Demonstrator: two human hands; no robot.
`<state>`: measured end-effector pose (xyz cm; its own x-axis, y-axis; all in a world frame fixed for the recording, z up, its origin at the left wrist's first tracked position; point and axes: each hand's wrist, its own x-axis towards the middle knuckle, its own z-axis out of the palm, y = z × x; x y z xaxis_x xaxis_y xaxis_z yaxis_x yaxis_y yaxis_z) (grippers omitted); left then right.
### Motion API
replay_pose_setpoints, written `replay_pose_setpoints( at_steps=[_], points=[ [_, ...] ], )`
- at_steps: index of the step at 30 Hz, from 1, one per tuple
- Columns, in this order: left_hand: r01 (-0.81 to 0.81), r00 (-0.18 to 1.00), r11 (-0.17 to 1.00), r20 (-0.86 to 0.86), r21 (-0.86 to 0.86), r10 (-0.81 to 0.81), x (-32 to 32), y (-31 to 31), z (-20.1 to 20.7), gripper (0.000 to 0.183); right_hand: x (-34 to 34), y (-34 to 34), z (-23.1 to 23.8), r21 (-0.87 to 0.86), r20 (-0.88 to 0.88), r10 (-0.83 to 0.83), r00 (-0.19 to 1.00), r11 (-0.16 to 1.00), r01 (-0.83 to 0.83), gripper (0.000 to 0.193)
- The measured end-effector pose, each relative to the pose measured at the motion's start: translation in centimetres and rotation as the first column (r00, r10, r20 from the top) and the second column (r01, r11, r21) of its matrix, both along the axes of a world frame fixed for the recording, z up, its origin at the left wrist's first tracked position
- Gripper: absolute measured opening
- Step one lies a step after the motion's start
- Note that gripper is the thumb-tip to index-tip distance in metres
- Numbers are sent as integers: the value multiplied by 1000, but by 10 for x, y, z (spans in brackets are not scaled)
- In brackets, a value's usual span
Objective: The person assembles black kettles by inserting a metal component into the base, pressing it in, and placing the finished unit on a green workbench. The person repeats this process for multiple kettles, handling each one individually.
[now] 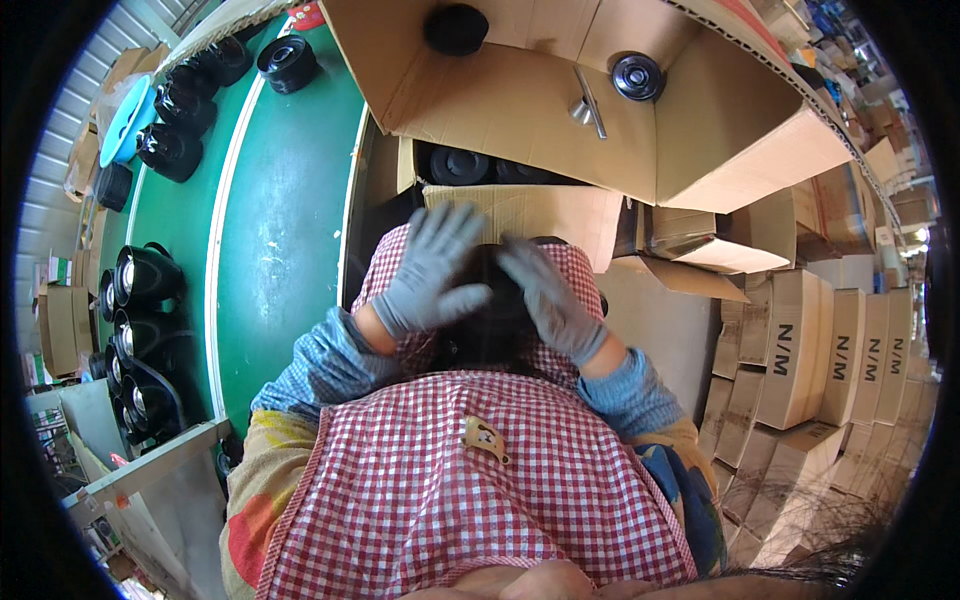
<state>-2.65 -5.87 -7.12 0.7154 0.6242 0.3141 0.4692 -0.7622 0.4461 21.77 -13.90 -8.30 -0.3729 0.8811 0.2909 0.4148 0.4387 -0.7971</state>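
Observation:
Both of my hands wear grey gloves and hover over my lap. My left hand (425, 275) has its fingers spread, with the thumb reaching across a dark object. On the other side, my right hand (553, 298) is held with fingers stretched out, a little blurred. Between them sits the black rounded object (485, 325) in my lap; its kind cannot be made out, nor whether either palm touches it. Just ahead is an open cardboard carton (590, 180) with black round parts (460, 165) inside, partly hidden by its flap.
A larger open cardboard box (500, 110) holds a black ribbed disc (638, 77), a metal tool (590, 105) and a black round piece (456, 30). Left is a green bench (290, 220) with black pot-like housings (145, 275) and a black round part (287, 64). Stacked cartons (795, 345) stand right.

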Motion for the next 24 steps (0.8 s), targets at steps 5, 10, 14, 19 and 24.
replay_pose_setpoints(
  at_steps=[5, 10, 14, 19, 24],
  points=[
    [232, 973, 973, 22, -21, -231, 25, -26, 46, 95, 11, 11, -11, 40, -15, -144, 989, 989, 145, 57],
    [-167, 986, 985, -21, -39, 167, -4, 17, -11, 90, -7, -13, 36, 113, 120, 11, 993, 993, -25, 52],
    [148, 989, 989, -16, -15, -149, 23, -17, 28, 89, 7, 0, 9, 108, 94, -124, 988, 988, 113, 65],
    [27, 1000, 995, -11, -91, -29, 12, -3, 19, 84, 4, -4, 14, 33, 184, -124, 975, 992, 120, 69],
    [-210, 974, 968, -115, -135, 195, -3, 29, -9, 81, -15, -20, 63, 39, 182, 183, 966, 981, -193, 65]
  ],
)
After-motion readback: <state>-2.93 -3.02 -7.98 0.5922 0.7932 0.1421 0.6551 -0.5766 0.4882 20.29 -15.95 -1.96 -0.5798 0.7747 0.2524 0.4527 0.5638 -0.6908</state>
